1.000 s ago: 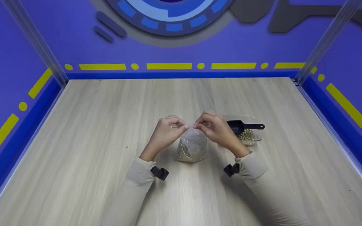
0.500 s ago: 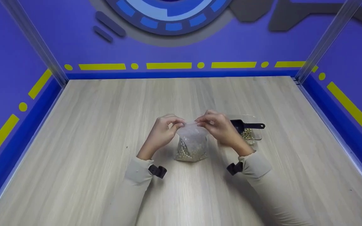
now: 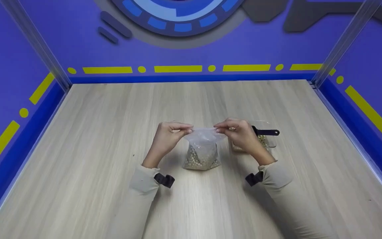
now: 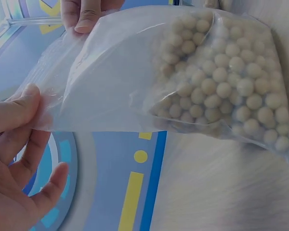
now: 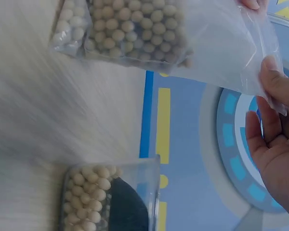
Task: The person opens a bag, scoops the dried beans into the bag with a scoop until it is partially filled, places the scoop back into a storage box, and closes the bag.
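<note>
A clear plastic bag (image 3: pixel 203 154) stands upright on the table, its lower half filled with small round beige balls (image 4: pixel 219 79). My left hand (image 3: pixel 168 138) pinches the left corner of its top edge between thumb and fingertips. At the opposite top corner, my right hand (image 3: pixel 240 134) pinches the plastic the same way. Between them the top edge is stretched nearly straight. In the left wrist view the left thumb (image 4: pixel 26 103) lies on the film, with the lower fingers spread away from it. The right wrist view shows the right thumb (image 5: pixel 274 82) pressing the bag's rim.
Partly behind the right hand is a clear box (image 5: pixel 154 192) holding more of the beige balls. A black scoop (image 3: pixel 269 132) lies in it, handle pointing right. The wooden table (image 3: pixel 111 166) is bordered by blue walls (image 3: pixel 177 56) at the back and sides.
My hands have moved apart, left hand leftward and right hand rightward, drawing the bag's top edge wider and flatter. The right hand now covers more of the box and scoop.
</note>
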Tool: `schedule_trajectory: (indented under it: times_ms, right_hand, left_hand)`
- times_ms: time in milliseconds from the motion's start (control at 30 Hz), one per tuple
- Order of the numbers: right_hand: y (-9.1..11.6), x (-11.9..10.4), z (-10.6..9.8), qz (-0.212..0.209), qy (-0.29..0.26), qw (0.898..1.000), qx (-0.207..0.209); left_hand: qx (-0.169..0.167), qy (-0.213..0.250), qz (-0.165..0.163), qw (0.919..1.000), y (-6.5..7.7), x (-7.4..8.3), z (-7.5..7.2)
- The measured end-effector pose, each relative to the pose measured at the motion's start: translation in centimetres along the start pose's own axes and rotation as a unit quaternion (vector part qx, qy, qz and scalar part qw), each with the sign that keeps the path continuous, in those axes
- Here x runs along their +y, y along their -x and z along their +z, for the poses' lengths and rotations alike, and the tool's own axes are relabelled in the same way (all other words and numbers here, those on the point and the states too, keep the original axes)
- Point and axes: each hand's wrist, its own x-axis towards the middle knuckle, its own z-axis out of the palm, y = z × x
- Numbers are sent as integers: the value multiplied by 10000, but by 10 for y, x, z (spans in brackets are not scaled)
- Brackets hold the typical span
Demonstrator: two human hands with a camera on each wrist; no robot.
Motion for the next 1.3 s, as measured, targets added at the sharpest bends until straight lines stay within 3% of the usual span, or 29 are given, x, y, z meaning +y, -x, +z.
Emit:
schedule_trajectory:
  times_ms: [133,400,567,733,967,1133,1300]
  right_hand:
    - [2,3,-4,486,-231,9985,20]
    - [4,3,-8,1106,-97,9938,-21]
    - [2,2,-9,1142,-47,9934,62]
    - [-1,6,-7,1201,-53,9926,176]
    - [-5,15,-3,1645,-494,9849,205]
    - [-6,17,0,1976,-681,9779,6]
    - [-7,0,-1,2216,-514,9732,-333]
  left_hand:
    - [48,352,-455,9983,0,-3,1]
    - [557,192,-425,9974,-2,-5,2]
    - [809,263,-455,9953,-2,-6,1]
    - [832,236,-356,9956,-4,-9,1]
    - [912,196,-401,9948,-7,-16,2]
    - [862,50,-571,9946,-8,-19,3]
    - [668,127,-814,9944,-7,-24,3]
